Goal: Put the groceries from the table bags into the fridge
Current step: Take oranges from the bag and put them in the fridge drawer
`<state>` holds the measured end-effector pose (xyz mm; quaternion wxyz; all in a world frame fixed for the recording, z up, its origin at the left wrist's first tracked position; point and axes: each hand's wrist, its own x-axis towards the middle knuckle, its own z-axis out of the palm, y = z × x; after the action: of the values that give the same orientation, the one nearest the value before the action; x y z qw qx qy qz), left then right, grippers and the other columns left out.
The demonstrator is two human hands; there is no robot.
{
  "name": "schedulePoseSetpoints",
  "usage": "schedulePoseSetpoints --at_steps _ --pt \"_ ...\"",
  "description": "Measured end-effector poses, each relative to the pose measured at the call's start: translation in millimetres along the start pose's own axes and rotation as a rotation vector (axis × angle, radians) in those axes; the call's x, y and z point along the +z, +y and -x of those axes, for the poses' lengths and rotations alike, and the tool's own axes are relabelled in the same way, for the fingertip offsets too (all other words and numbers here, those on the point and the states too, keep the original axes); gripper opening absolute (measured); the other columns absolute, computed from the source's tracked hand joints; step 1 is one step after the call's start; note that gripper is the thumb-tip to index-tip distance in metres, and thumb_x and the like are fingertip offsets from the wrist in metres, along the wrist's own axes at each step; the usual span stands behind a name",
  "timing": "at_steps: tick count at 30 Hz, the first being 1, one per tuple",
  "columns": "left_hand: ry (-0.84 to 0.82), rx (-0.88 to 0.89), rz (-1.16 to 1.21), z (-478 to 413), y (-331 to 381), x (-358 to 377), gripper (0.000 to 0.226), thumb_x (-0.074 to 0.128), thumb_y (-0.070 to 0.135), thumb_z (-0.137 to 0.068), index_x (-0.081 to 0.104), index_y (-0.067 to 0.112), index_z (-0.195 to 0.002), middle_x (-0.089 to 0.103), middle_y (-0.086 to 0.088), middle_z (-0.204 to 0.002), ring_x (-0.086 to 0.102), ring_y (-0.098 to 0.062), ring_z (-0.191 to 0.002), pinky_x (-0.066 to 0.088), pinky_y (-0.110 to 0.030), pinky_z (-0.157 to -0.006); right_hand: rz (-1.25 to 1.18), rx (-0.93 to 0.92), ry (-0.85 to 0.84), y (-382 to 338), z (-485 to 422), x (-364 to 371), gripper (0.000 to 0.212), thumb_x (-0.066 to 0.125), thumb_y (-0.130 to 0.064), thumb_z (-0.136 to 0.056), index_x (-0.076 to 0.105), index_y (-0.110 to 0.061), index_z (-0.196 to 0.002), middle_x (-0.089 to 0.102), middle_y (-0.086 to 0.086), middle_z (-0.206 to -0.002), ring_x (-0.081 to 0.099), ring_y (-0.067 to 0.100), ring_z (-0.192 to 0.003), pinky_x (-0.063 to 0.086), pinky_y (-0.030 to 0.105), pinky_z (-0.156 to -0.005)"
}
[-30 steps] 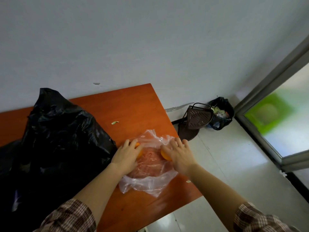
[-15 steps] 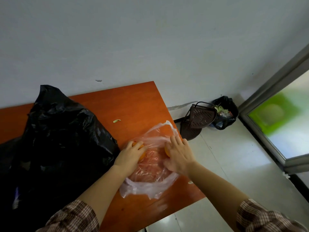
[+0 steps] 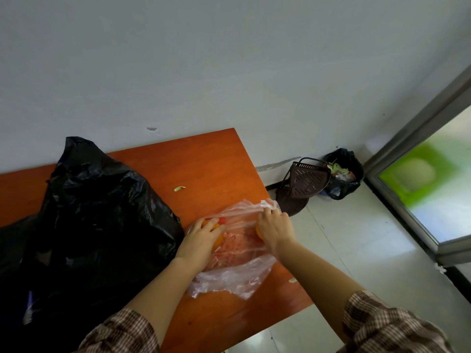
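It looked like a plain home, a kitchen or eating corner. An orange-brown wooden worktop (image 3: 209, 159) stood against a bare white wall (image 3: 229, 59), above a pale tiled floor (image 3: 356, 238). Beyond the fingers (image 3: 271, 214) of the right hand (image 3: 274, 228), on the floor, sat a small waste bin (image 3: 344, 186) lined in black and filled with vegetable scraps, a brown perforated plastic rack (image 3: 305, 178) beside it. Further right ran a metal-framed glass door (image 3: 407, 138). Left of the fingers a black bag (image 3: 96, 212) slumped on the worktop.
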<state>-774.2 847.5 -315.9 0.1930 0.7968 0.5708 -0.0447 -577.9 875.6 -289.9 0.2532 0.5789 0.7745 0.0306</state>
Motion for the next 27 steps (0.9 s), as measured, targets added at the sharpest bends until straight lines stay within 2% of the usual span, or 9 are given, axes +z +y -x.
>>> schedulePoseSetpoints --at_steps 3,5,7,9,13,15,18,24,27 --pt "-0.034 -0.029 0.093 -3.9 -3.7 -5.5 0.068 0.056 0.002 -0.09 0.031 0.031 -0.147 0.025 0.006 -0.154 0.023 -0.03 -0.137 0.046 -0.039 -0.096 -0.225 -0.048 0.002 12.4 6.2 -2.9 0.07 0.067 -0.042 -0.083 0.037 -0.012 -0.139 0.028 0.012 -0.152 0.025 0.029 -0.139 0.038 0.044 -0.102" --pt "-0.032 -0.057 0.192 -3.5 -6.0 -9.6 0.062 0.064 0.019 -0.089 0.036 0.032 -0.144 0.031 0.006 -0.151 0.028 -0.029 -0.135 0.043 -0.04 -0.1 -0.438 -0.1 0.019 17.8 13.1 -5.1 0.081 0.073 -0.054 -0.072 0.04 -0.019 -0.137 0.03 0.009 -0.149 0.026 0.03 -0.137 0.037 0.048 -0.103" --pt "0.012 -0.072 0.297 0.4 -5.8 -12.9 0.063 0.069 0.023 -0.084 0.042 0.029 -0.14 0.037 0.004 -0.148 0.035 -0.028 -0.132 0.036 -0.039 -0.105 -0.647 -0.108 0.046 18.4 21.3 -8.4 0.083 0.077 -0.057 -0.067 0.045 -0.024 -0.136 0.039 0.007 -0.14 0.032 0.029 -0.131 0.038 0.047 -0.102" --pt "0.053 -0.077 0.379 6.6 -3.2 -16.2 0.064 0.071 0.019 -0.081 0.044 0.027 -0.139 0.041 0.002 -0.145 0.041 -0.027 -0.129 0.037 -0.04 -0.104 -0.814 -0.1 0.057 17.0 28.4 -9.2 0.082 0.079 -0.056 -0.065 0.048 -0.026 -0.134 0.046 0.002 -0.13 0.035 0.026 -0.125 0.039 0.048 -0.101" --pt "0.078 -0.11 0.532 25.2 6.4 -28.5 0.075 0.075 0.019 -0.077 0.036 0.031 -0.141 0.04 0.0 -0.145 0.047 -0.027 -0.124 0.046 -0.044 -0.092 -1.103 -0.094 0.004 12.5 49.4 -16.0 0.08 0.085 -0.049 -0.062 0.049 -0.027 -0.13 0.052 -0.003 -0.121 0.05 0.019 -0.109 0.049 0.039 -0.087" --pt "0.092 -0.099 0.536 37.5 13.7 -39.0 0.078 0.076 0.021 -0.077 0.033 0.031 -0.142 0.038 0.0 -0.146 0.049 -0.028 -0.122 0.048 -0.044 -0.088 -1.123 -0.07 0.071 10.9 64.4 -19.0 0.081 0.085 -0.048 -0.06 0.049 -0.029 -0.129 0.055 -0.001 -0.119 0.054 0.02 -0.104 0.051 0.041 -0.083" --pt "0.169 -0.07 0.549 59.2 28.4 -56.8 0.079 0.078 0.024 -0.076 0.034 0.028 -0.142 0.039 0.0 -0.146 0.048 -0.027 -0.124 0.047 -0.043 -0.093 -1.103 0.03 0.183 12.3 96.2 -26.1 0.083 0.085 -0.045 -0.059 0.047 -0.03 -0.131 0.052 0.004 -0.118 0.054 0.023 -0.103 0.051 0.041 -0.085" --pt "0.297 0.129 0.599 110.6 87.1 -87.5 0.067 0.08 0.03 -0.072 0.046 0.03 -0.129 0.045 0.005 -0.123 0.048 -0.013 -0.106 0.04 -0.023 -0.082 -1.17 0.249 0.377 26.7 208.1 -35.7 0.074 0.086 -0.039 -0.06 0.045 -0.036 -0.122 0.047 -0.001 -0.114 0.049 0.019 -0.105 0.049 0.035 -0.086" --pt "0.293 0.27 0.608 134.9 132.9 -97.1 0.067 0.081 0.025 -0.071 0.047 0.037 -0.127 0.044 0.001 -0.124 0.049 -0.014 -0.1 0.039 -0.018 -0.074 -1.092 0.355 0.477 39.2 276.2 -35.6 0.073 0.086 -0.037 -0.061 0.047 -0.033 -0.122 0.045 -0.01 -0.107 0.047 0.017 -0.107 0.046 0.037 -0.09"
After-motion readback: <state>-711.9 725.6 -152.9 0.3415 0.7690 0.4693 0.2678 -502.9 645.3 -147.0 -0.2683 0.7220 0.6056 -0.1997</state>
